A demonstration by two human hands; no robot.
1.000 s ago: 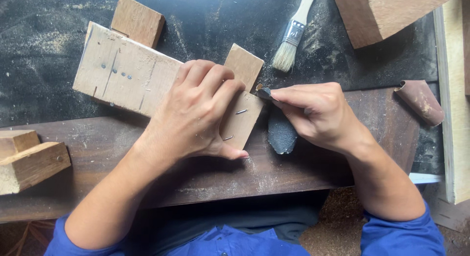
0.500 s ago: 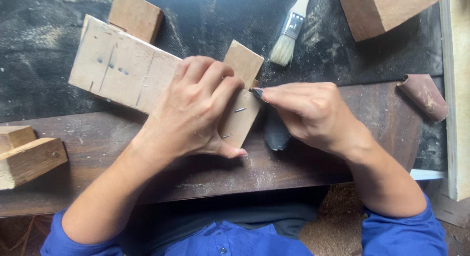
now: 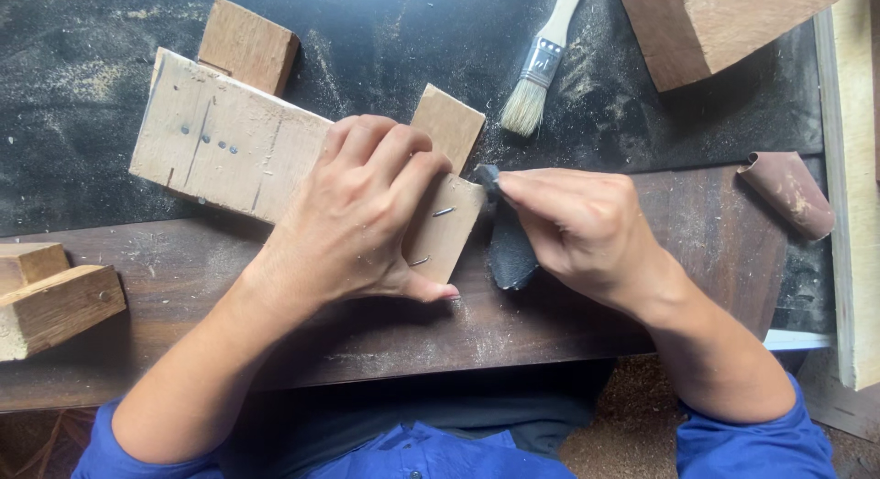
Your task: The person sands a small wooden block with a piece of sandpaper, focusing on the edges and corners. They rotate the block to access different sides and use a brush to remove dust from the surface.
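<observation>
— Two hands, one block: what are you working with there?

— Your left hand [image 3: 362, 218] lies flat over a pale wooden block [image 3: 229, 144], fingers pressed together and laid across its right end, thumb stretched along the lower edge. It's rough-sawn softwood, long and rectangular, marked with small dark nail holes and a few scratches. Two metal staples [image 3: 444, 211] show in the face beside your fingers.

— And the other hand?

— Your right hand [image 3: 577, 227] pinches a folded piece of dark sandpaper [image 3: 509, 250] between thumb and fingertips, its tip touching the block's right end. The sheet looks matte and gritty, and droops onto the dark brown plank [image 3: 697, 250] beneath.

— Where does the block sit?

— Slanting across the workbench, its left part on the black, dust-strewn bench top [image 3: 92, 94], its right end over the plank.

— Anything changed from a moment ago?

— Little. Your right hand has crept slightly up and left, so the sandpaper's tip now sits higher against the block's end. The left hand keeps its place.

— What's around?

— A small paintbrush [image 3: 541, 66] with pale bristles lies above your right hand. A curled strip of brown sandpaper [image 3: 788, 190] sits at the right, a square offcut [image 3: 247, 44] behind the block, a big timber block [image 3: 724, 25] top right, and stacked scraps [image 3: 50, 300] at the left edge.
</observation>
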